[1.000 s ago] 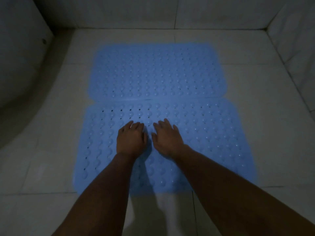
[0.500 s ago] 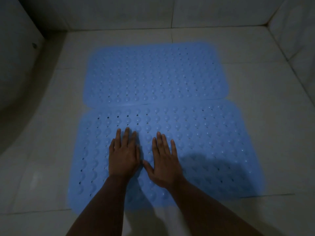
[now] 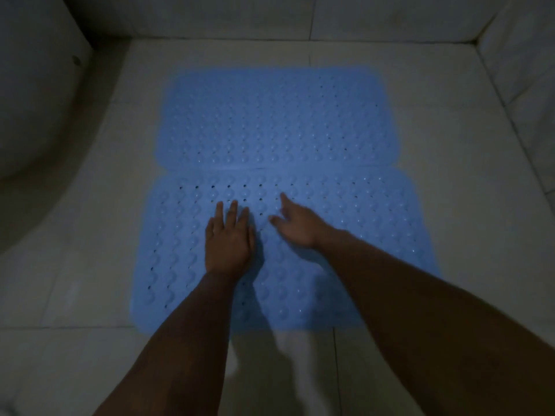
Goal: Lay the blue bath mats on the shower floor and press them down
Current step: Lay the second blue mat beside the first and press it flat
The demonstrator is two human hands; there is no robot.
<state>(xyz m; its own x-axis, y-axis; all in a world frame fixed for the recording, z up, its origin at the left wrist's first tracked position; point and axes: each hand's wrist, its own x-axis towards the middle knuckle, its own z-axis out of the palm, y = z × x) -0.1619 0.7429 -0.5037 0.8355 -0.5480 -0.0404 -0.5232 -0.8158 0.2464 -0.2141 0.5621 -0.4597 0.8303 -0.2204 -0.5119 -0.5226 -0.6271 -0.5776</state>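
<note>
The left hand (image 3: 228,241) lies flat on the near blue mat (image 3: 345,235), fingers (image 3: 232,210) straight and close together, palm down; it grips nothing and seems to be pressing. Just to its right, the right hand (image 3: 297,226) is blurred, fingers spread and pointing away from the person. Whether it touches the mat or hovers just above it cannot be told. It holds nothing either.

Both hands sit near the middle of the near mat, slightly toward its left half. Beyond the fingertips the mat's far edge meets the far blue mat (image 3: 279,121) along a straight seam; whether the two only touch or overlap a little cannot be told. Both mats already lie spread on the tiled shower floor (image 3: 450,145), so laying looks done and pressing is the step in hand. Well out to the left of the left hand a curved pale fixture (image 3: 36,109) rises from the floor, and tiled walls close the far side and the right.

The risk, as I judge it, is uneven seating. The pressure falls near the centre, while the right end and the corners of the near mat lie well away from both hands, and the far mat is untouched. Areas left unpressed could stay loose and let a mat slide. A sideways sweep could also push the near mat against the seam.
</note>
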